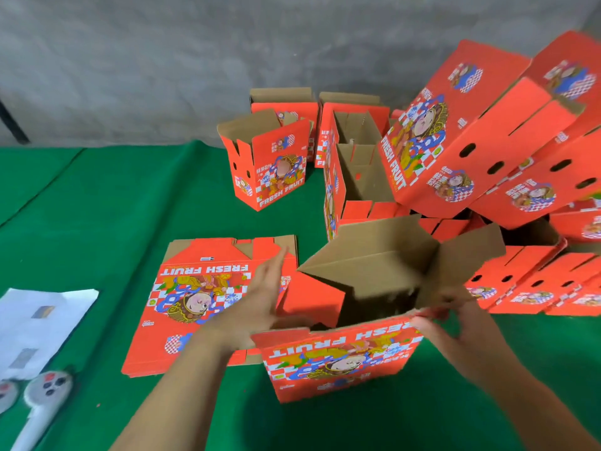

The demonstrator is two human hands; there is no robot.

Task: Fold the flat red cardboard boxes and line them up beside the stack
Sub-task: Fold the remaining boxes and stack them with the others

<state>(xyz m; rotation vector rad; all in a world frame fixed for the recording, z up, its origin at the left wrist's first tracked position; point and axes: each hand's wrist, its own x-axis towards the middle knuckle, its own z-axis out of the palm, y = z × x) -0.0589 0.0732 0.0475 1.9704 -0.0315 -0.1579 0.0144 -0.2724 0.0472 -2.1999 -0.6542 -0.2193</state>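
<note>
Box (pixel 338 359): upright, half-folded, mouth up, long axis left-right.
Left hand (pixel 260 297): fingers straight, against its left flap.
Right hand (pixel 445 323): pinching its right rim.
Flat stack (pixel 195 297): one, just left.
Folded boxes (pixel 270 164): count unclear.

Red boxes (pixel 338 359) with blue-white checks; green tablecloth (pixel 113 196)

— What is behind it all?
— A rough grey wall (pixel 146 60), unevenly plastered, evenly lit.
— And below?
— A surface (pixel 97 196) under green cloth, creased along the left, meeting that wall at the back.
</note>
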